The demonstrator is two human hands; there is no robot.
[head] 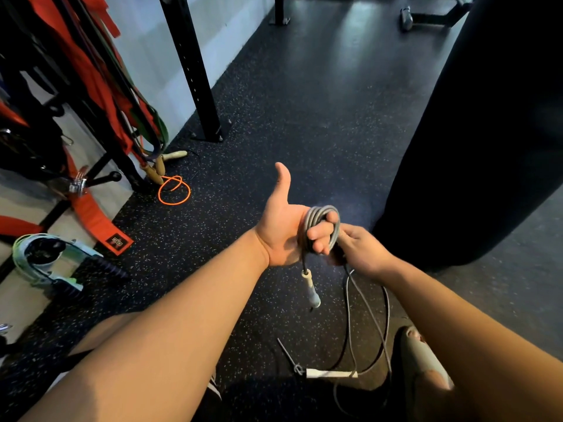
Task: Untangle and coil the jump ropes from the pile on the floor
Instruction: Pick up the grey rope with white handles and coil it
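Observation:
A grey jump rope [323, 215] is wound in several loops around the fingers of my left hand [283, 226], whose thumb points up. One pale handle [311, 291] hangs below that hand. My right hand [361, 248] pinches the rope just beside the coil. The loose rest of the rope [370, 318] trails down to the floor, where a white handle [330, 374] lies near my knee. An orange jump rope [174, 190] with wooden handles [157, 173] lies on the floor at the left, by the rack.
A black rack post [195, 71] stands bolted to the speckled rubber floor. Red and green bands [100, 71] hang on a rack at the left. A black punching bag [481, 132] fills the right side. A green-and-black piece of gear [45, 260] lies at the lower left.

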